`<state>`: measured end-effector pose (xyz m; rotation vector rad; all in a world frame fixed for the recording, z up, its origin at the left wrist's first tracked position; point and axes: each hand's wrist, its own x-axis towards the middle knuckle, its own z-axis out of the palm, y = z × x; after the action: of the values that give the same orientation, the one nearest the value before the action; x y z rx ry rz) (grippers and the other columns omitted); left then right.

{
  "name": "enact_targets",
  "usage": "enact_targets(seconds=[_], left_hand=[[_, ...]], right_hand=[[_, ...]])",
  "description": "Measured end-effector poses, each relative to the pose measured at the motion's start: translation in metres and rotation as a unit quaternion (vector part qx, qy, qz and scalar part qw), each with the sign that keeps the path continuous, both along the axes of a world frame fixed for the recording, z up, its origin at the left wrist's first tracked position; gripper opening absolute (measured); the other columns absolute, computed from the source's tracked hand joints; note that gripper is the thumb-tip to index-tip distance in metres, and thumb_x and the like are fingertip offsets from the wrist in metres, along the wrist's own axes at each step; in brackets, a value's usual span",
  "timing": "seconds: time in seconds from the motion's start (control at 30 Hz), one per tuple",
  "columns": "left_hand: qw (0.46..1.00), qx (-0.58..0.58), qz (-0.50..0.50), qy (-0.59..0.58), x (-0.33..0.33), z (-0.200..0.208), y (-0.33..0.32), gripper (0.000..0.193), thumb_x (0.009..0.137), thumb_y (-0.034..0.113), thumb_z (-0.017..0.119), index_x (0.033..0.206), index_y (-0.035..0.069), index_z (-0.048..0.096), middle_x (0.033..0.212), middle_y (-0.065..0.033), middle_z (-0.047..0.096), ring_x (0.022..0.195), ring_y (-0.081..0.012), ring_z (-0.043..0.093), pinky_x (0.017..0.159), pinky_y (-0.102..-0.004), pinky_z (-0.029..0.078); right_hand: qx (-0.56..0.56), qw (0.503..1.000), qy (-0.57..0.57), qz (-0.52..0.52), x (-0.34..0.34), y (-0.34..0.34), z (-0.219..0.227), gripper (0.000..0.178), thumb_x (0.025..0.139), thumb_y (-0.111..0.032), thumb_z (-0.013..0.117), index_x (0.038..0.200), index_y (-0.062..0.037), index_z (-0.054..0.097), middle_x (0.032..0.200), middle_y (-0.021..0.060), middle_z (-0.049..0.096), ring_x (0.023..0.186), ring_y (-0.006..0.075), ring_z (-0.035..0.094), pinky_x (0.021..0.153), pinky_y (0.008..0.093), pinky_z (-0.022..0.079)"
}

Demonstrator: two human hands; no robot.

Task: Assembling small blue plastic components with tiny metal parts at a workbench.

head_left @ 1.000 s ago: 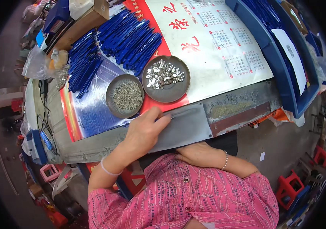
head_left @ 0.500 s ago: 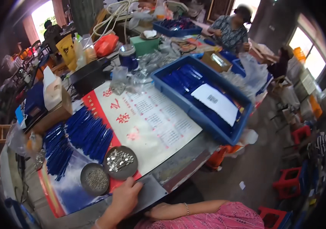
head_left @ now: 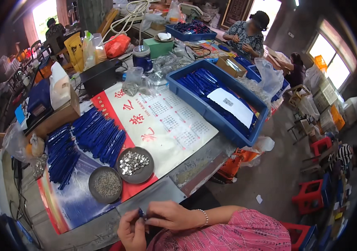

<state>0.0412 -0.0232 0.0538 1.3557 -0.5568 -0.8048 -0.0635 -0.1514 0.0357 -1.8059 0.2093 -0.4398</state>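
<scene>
Close together at the table's front edge, my left hand (head_left: 132,230) pinches a small dark blue piece (head_left: 141,212) between its fingertips. Touching it from the other side, my right hand (head_left: 169,214) is closed with its thumb and fingertips together; what they grip is too small to make out. Just beyond stand two round grey dishes. The right dish (head_left: 143,179) holds shiny silver discs (head_left: 134,162); the left dish (head_left: 95,194) holds tiny greyish metal bits (head_left: 107,184). Behind them, long shiny blue strips (head_left: 99,138) lie fanned in two bundles.
A blue tray (head_left: 199,106) with more blue strips and a white sheet (head_left: 230,106) stands right of the printed calendar sheet (head_left: 174,154). Behind are a black box (head_left: 100,79), a dark blue lidded jar (head_left: 142,60) and plastic bags. A co-worker (head_left: 245,37) sits at the far end.
My left hand has drawn back from beside the dishes to the front edge and met my right hand. A small dark blue piece now shows between them.
</scene>
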Motion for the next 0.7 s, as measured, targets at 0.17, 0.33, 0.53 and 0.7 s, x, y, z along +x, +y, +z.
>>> enact_targets(seconds=[0.17, 0.33, 0.53, 0.7], left_hand=[[0.991, -0.093, 0.088, 0.045, -0.006, -0.016, 0.006, 0.018, 0.087, 0.001, 0.055, 0.105, 0.0, 0.053, 0.082, -0.0072, 0.057, 0.055, -0.0119, 0.05, 0.048, -0.0237, 0.04], [0.992, -0.093, 0.072, -0.036, -0.015, -0.028, 0.007, 0.021, 0.092, 0.005, 0.051, 0.112, 0.001, 0.048, 0.082, -0.0053, 0.055, 0.054, -0.0069, 0.048, 0.047, -0.019, 0.039], [0.992, -0.119, 0.026, -0.024, -0.022, -0.032, 0.018, 0.027, 0.093, 0.001, 0.046, 0.12, -0.001, 0.043, 0.097, -0.0099, 0.059, 0.086, -0.0121, 0.057, 0.076, -0.0247, 0.048], [0.981, -0.103, 0.102, -0.131, -0.033, -0.049, 0.021, 0.025, 0.094, 0.006, 0.047, 0.118, 0.001, 0.043, 0.092, -0.0065, 0.056, 0.073, -0.0076, 0.048, 0.064, -0.0207, 0.037]], right_hand=[[-0.008, 0.999, -0.033, -0.039, 0.016, 0.002, 0.003, 0.026, 0.083, -0.02, 0.066, 0.09, 0.0014, 0.054, 0.079, 0.011, 0.054, 0.067, 0.026, 0.055, 0.058, 0.0321, 0.045], [-0.077, 0.989, -0.109, -0.064, 0.024, 0.0, 0.007, 0.018, 0.08, -0.012, 0.066, 0.08, 0.0007, 0.053, 0.072, 0.0111, 0.052, 0.06, 0.027, 0.053, 0.052, 0.034, 0.042], [-0.125, 0.971, -0.189, -0.071, 0.029, 0.0, 0.002, 0.016, 0.078, -0.01, 0.065, 0.077, -0.0006, 0.053, 0.066, 0.0105, 0.051, 0.055, 0.0277, 0.051, 0.049, 0.0358, 0.04], [-0.174, 0.943, -0.272, -0.08, 0.037, 0.007, -0.015, 0.019, 0.078, -0.015, 0.065, 0.076, -0.0032, 0.051, 0.064, 0.0089, 0.049, 0.051, 0.0269, 0.049, 0.045, 0.0356, 0.037]])
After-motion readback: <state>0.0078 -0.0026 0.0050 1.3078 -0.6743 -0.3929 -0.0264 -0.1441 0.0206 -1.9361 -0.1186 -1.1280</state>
